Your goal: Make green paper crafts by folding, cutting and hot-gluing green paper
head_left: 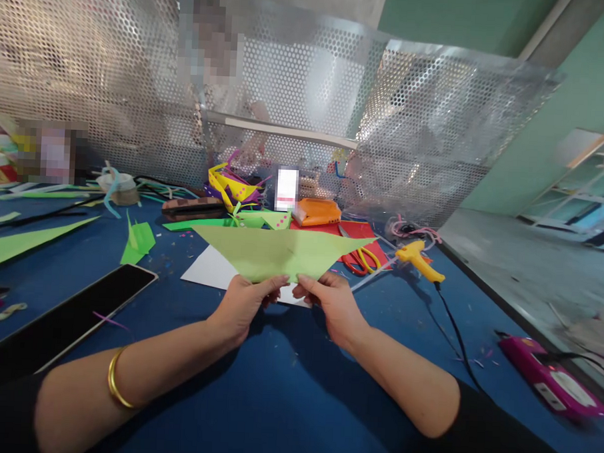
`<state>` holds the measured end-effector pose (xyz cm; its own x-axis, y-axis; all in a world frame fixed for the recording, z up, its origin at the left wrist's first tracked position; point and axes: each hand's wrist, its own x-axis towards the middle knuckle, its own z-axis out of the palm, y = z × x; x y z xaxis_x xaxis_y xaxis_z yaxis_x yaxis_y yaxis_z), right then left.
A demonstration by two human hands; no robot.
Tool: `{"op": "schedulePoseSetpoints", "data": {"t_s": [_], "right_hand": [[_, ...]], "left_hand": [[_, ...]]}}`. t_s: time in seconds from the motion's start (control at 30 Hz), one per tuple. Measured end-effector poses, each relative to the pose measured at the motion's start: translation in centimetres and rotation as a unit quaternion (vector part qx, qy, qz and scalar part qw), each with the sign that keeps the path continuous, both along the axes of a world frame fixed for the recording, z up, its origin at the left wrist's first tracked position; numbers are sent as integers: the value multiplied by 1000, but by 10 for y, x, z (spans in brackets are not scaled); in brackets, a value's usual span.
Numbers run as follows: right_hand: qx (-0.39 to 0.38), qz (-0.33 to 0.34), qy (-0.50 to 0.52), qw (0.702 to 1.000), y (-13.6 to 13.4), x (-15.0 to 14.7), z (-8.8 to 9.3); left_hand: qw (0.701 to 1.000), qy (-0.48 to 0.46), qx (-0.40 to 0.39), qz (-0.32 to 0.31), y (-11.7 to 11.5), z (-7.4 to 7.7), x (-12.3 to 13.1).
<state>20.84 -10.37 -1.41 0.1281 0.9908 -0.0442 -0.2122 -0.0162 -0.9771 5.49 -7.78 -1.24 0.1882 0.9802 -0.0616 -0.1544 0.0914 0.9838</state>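
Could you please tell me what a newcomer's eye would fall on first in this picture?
Probably the pale green tapering sheet of paper at the centre, pinched at its lower edge by the bare left hand and the bare right hand. Next, perhaps, the yellow plastic glue gun at right and the long black rectangular slab at left.

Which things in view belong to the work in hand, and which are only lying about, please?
In hand: pale green paper with pointed ends, pinched by left hand and right hand.

Apparently just lying about: yellow plastic glue gun; magenta plastic box; flat black rectangular slab; bright green folded paper.
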Motion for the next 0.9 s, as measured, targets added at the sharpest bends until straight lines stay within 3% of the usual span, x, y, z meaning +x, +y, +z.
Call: {"op": "schedulePoseSetpoints", "data": {"t_s": [0.33, 0.57, 0.9], "right_hand": [[-4, -34, 9, 999, 7, 4, -4], [4, -56, -10, 998, 7, 6, -1], [13, -71, -3, 997, 10, 10, -1]], "left_hand": [[998, 48, -15, 30, 10, 1, -2], [994, 52, -15, 96, 13, 5, -3], [998, -2, -10, 57, 14, 0, -5]]}}
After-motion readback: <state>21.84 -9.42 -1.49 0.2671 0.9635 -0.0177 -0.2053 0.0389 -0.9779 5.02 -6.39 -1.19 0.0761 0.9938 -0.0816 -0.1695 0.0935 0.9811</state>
